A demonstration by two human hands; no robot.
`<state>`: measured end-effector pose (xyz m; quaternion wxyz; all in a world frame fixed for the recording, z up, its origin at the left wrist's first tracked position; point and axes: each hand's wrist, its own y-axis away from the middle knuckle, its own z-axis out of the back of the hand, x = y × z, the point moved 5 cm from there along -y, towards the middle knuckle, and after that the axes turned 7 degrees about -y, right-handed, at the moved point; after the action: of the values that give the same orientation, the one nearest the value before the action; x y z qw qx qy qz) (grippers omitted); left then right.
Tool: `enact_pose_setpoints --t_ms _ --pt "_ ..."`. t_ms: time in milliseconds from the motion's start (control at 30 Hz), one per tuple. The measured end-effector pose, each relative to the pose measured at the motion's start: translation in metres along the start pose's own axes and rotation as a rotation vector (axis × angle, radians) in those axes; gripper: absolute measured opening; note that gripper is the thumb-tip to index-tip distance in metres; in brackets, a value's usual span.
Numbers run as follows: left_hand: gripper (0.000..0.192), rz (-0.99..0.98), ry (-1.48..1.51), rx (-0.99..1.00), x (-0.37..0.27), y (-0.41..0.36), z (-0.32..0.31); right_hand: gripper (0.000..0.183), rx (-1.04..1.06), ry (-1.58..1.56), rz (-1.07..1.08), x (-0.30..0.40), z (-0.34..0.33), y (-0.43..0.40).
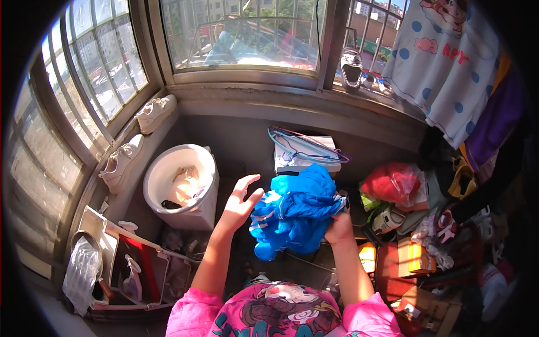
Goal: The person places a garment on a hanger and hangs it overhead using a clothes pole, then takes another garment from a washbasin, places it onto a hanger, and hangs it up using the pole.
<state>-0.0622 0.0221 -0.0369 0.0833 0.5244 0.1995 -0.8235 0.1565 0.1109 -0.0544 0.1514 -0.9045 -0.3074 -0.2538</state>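
A bunched blue garment [301,206] with white stripes hangs in front of me, held up by my right hand [340,225] at its right side. Folds of the cloth hide some of that hand's fingers. To the left of the cloth is my left hand [242,206], fingers apart and holding nothing. Its thumb comes close to the garment's edge; whether they touch I cannot tell. Beyond the garment, several plastic hangers [309,147] rest on a white box [328,166].
A white bucket [210,168] with items inside stands at left, below white sneakers [122,162] on the window ledge. Lower left is a shelf unit [145,265]. Cardboard boxes [429,307] and a red bundle in clear plastic [391,183] crowd the right, under a hanging dotted cloth [438,76].
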Motion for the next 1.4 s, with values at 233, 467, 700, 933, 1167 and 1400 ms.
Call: enact_pose_setpoints --t_ms 233,467,700,933,1167,1400 --pt "0.066 0.051 0.073 0.309 -0.028 0.002 -0.059 0.048 -0.08 0.015 -0.045 -0.006 0.029 0.025" --pt "0.019 0.064 0.247 0.349 -0.041 0.008 -0.062 0.041 -0.083 0.143 0.022 0.006 0.037 0.045" --pt "0.018 0.129 0.56 0.249 -0.034 0.002 -0.037 0.063 -0.171 0.271 0.031 0.013 0.017 0.062" --pt "0.022 0.266 0.779 0.001 -0.018 -0.001 -0.001 0.051 -0.246 0.436 0.098 0.022 0.026 0.072" --pt "0.016 0.355 0.749 -0.113 -0.018 0.005 0.029 0.025 -0.247 0.743 0.2 0.043 0.01 0.071" --pt "0.022 0.179 0.057 -0.105 -0.003 0.009 0.059 0.035 -0.271 0.73 0.294 0.057 -0.023 0.063"
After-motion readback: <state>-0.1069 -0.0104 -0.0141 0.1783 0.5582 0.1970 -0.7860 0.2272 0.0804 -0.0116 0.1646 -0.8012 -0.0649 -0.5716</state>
